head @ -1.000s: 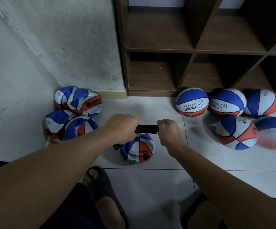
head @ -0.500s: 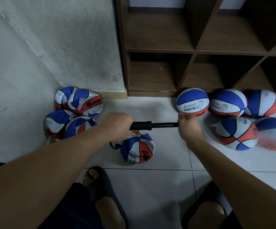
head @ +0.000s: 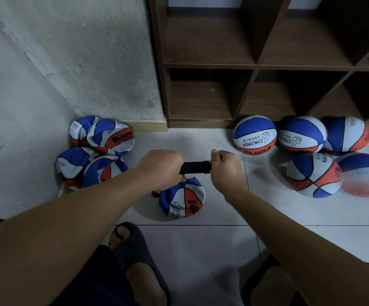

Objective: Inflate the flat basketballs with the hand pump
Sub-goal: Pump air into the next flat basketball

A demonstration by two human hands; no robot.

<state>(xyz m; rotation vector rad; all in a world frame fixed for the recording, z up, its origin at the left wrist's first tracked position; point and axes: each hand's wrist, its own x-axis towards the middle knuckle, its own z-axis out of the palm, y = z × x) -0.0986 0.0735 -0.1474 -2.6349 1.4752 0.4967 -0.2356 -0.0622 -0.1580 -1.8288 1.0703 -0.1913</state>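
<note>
Head view: your left hand grips the black pump barrel, your right hand fisted round its handle, pressed against the barrel's end. The limp ball lies on the floor just below the pump.

A plain indoor storage corner, perhaps of a home or a sports room, is showing here: a rough whitewashed wall is meeting pale floor tiles. A dark wooden cubby shelf is standing against it, with children's basketballs lying at its foot.
</note>
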